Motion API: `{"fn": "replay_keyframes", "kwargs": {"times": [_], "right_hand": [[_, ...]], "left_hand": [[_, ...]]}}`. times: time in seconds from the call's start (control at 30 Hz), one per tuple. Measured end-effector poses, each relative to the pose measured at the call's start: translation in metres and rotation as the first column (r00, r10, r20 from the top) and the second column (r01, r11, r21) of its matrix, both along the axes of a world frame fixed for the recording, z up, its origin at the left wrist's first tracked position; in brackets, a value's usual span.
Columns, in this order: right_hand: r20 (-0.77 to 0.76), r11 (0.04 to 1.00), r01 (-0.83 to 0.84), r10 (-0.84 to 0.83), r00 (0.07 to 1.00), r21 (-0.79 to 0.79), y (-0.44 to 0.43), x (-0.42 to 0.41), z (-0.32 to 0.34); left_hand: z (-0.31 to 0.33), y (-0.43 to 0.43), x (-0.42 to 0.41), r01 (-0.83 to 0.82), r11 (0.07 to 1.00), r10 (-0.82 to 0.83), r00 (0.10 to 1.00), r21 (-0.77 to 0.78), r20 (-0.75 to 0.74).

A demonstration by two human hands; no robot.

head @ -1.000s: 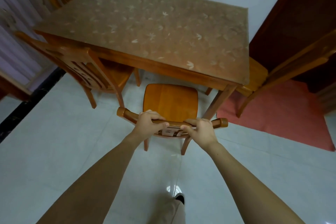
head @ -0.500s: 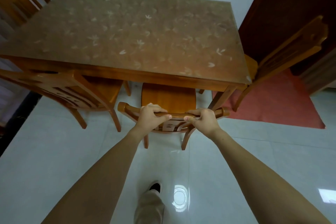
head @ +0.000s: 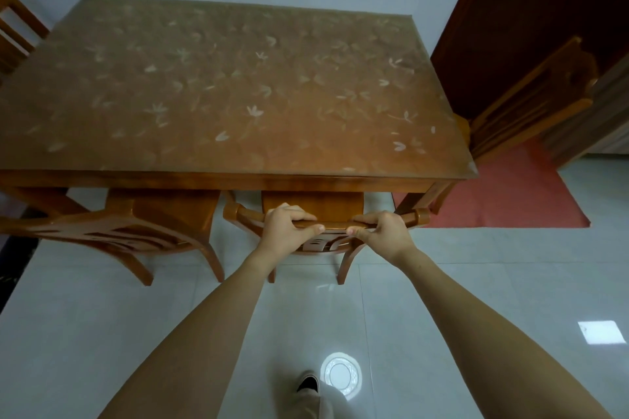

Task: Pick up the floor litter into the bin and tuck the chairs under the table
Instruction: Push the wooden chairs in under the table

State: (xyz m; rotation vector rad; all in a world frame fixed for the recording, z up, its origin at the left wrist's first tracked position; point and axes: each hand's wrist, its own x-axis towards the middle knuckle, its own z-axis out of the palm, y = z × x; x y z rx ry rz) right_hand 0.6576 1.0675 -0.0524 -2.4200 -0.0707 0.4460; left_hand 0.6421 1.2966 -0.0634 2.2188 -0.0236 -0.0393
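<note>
A wooden chair stands at the near edge of the wooden table, its seat mostly hidden under the tabletop. My left hand and my right hand both grip the chair's top rail, side by side. A second chair sits to its left, seat partly under the table. A third chair stands at the table's right end, and a fourth chair shows at the far left. No litter or bin is in view.
A red mat lies on the pale tiled floor right of the table. A dark wooden door is behind the right chair. My shoe is on the tiles below my arms.
The chair in my hands has slid forward under the table, so much less of its seat shows. I have stepped closer and the table now fills more of the view.
</note>
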Motion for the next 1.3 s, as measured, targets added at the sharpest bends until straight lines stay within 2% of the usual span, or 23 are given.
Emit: {"fn": "replay_keyframes", "kwargs": {"times": [0.33,0.8,0.97,1.13,1.3], "right_hand": [[0.028,0.998,0.068,-0.069,0.997,0.008,0.015,0.028,-0.004],[-0.011,0.999,-0.02,0.02,1.0,-0.046,0.006,0.025,0.007],[0.051,0.998,-0.009,0.012,0.999,-0.056,0.006,0.016,0.002],[0.137,0.996,0.044,-0.033,0.99,-0.08,0.014,0.003,0.006],[0.227,0.998,0.045,-0.032,0.973,-0.05,0.012,-0.01,0.02]], "left_hand": [[-0.004,0.016,0.038,0.019,1.0,-0.019,1.0,-0.007,-0.011],[-0.006,-0.001,0.024,-0.069,0.997,0.07,0.998,0.014,-0.007],[-0.007,0.0,0.019,-0.059,0.998,0.06,0.998,0.026,-0.005],[-0.005,0.004,0.015,0.019,0.995,-0.013,0.998,0.094,-0.068],[0.019,0.008,0.0,0.177,0.942,-0.169,0.984,0.284,-0.052]]}}
